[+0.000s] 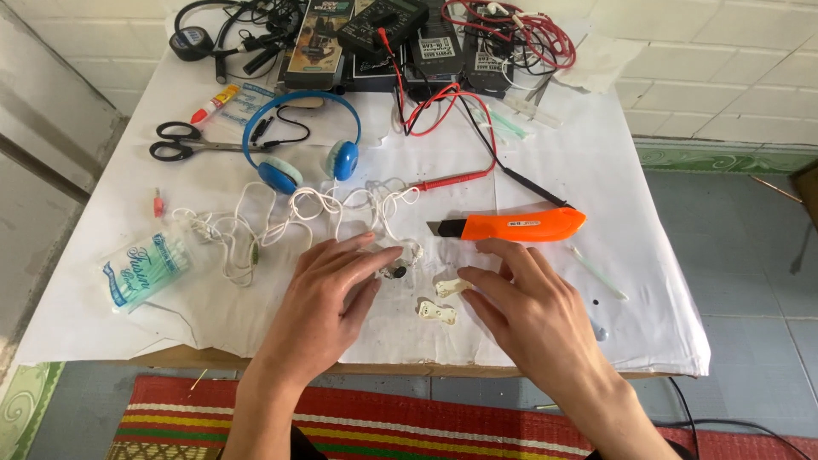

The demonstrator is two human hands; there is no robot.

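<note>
Two bare hands are hovering low over a white sheet point(596, 170) that is covering the table. The left hand point(328, 294) is lying open, fingers spread, its fingertips touching a small dark earbud part point(395, 273) at the near end of a tangled white earphone cable point(281, 217). The right hand point(524, 307) is also lying open, holding nothing, its fingertips just touching one of two small white plastic shell pieces point(449, 287); the second piece point(436, 313) is sitting just nearer, between the two hands.

Just beyond the right hand one orange utility knife point(520, 226) is lying, its blade end pointing left. Farther off, one pair of blue headphones point(302, 145) is resting near the middle, and one pair of black-handled scissors point(183, 145) is lying to the left of it. One clear bag of cotton swabs point(145, 268) is sitting at the near left, and a single swab point(596, 273) is lying to the right of the right hand. Two probe leads, one red point(452, 179) and one black point(532, 187), are running from a black multimeter point(383, 25) at the far edge.
</note>
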